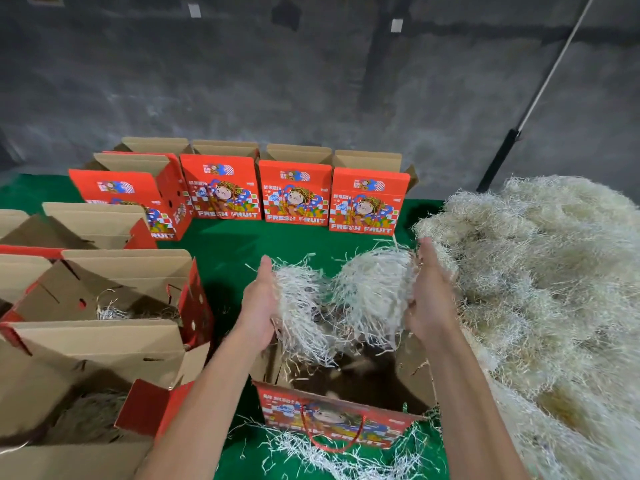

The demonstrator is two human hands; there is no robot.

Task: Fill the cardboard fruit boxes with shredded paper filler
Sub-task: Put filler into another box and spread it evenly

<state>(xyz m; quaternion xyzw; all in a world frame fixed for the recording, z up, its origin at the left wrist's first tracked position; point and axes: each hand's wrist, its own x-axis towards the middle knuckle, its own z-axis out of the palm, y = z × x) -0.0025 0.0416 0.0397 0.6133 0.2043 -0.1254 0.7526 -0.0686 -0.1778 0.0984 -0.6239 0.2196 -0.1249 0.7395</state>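
The clump of pale shredded paper filler (343,299) is carried between the left hand (259,306) and right hand (431,299), palms facing, fingers straight; the open red cardboard fruit box (332,417) lies directly beneath, so the release is straight down; both hands are equally near.

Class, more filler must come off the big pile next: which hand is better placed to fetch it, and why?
The right hand: it is beside the shredded paper pile, while the left hand is across the held clump, above the open box.
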